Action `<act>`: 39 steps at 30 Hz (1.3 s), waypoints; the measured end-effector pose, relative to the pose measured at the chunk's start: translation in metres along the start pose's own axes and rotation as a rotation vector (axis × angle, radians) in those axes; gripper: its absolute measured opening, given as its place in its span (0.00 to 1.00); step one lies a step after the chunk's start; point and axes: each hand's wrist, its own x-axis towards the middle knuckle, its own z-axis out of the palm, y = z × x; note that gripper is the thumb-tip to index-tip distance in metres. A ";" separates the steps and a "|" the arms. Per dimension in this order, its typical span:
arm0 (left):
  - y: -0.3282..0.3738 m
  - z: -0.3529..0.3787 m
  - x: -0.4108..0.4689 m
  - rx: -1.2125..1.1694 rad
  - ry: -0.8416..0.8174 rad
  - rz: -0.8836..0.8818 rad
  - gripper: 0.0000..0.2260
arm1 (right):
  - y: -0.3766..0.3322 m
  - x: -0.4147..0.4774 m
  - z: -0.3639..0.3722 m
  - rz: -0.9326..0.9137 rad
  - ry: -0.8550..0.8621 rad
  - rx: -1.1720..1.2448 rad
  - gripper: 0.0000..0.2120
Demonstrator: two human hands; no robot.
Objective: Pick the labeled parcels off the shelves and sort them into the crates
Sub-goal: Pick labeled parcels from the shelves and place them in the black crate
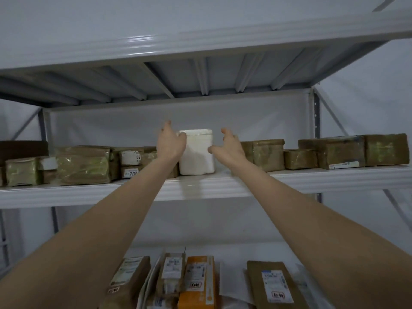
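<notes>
The white foam box [197, 152] stood upright on the middle shelf [312, 177], wedged in the row between brown taped parcels [84, 165] on either side. The person's left hand [170, 142] lay against its upper left corner, fingers spread and not clenched. The right hand [227, 146] was held open just beside the box's right face, thumb nearest it; I couldn't tell if it touched. Below, labelled packets and an orange parcel [197, 284] stood on the lower shelf.

Box [197, 152] between left hand [170, 143], right hand [227, 148]
</notes>
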 end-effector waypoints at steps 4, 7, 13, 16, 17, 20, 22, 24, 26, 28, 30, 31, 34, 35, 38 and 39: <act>0.000 -0.009 0.007 -0.139 -0.302 -0.130 0.29 | -0.017 -0.005 0.008 0.154 -0.149 0.226 0.38; 0.003 -0.016 0.000 -0.222 -0.345 -0.112 0.28 | -0.021 -0.013 0.009 0.190 -0.084 0.265 0.35; 0.003 -0.038 -0.027 -0.471 -0.300 -0.124 0.25 | -0.034 -0.044 0.006 0.230 0.113 0.369 0.35; 0.006 -0.048 -0.037 -0.562 -0.302 -0.168 0.24 | -0.047 -0.062 0.000 0.254 0.180 0.417 0.34; 0.006 -0.053 -0.040 -0.591 -0.320 -0.197 0.23 | -0.052 -0.071 -0.003 0.269 0.209 0.423 0.36; 0.002 -0.062 -0.053 -0.646 -0.382 -0.266 0.16 | -0.059 -0.093 -0.009 0.285 0.240 0.456 0.34; -0.003 -0.065 -0.064 -0.625 -0.403 -0.256 0.15 | -0.059 -0.106 -0.009 0.305 0.260 0.470 0.26; -0.010 -0.067 -0.073 -0.642 -0.434 -0.258 0.18 | -0.052 -0.116 -0.007 0.335 0.270 0.482 0.19; -0.016 -0.070 -0.084 -0.624 -0.462 -0.265 0.22 | -0.045 -0.125 -0.005 0.364 0.265 0.469 0.18; -0.023 -0.072 -0.093 -0.586 -0.490 -0.276 0.24 | -0.037 -0.133 -0.002 0.375 0.259 0.436 0.18; -0.029 -0.071 -0.100 -0.586 -0.517 -0.284 0.23 | -0.029 -0.140 0.000 0.363 0.242 0.426 0.20; -0.031 -0.072 -0.104 -0.596 -0.525 -0.289 0.23 | -0.025 -0.142 0.001 0.361 0.227 0.419 0.21; -0.034 -0.072 -0.114 -0.608 -0.533 -0.287 0.21 | -0.018 -0.151 0.001 0.358 0.183 0.443 0.19; -0.035 -0.071 -0.117 -0.609 -0.536 -0.284 0.21 | -0.016 -0.155 -0.001 0.350 0.172 0.463 0.16; -0.037 -0.069 -0.129 -0.595 -0.540 -0.277 0.20 | -0.006 -0.168 -0.003 0.316 0.119 0.480 0.14; -0.039 -0.069 -0.133 -0.583 -0.544 -0.280 0.20 | -0.001 -0.173 -0.003 0.309 0.097 0.480 0.15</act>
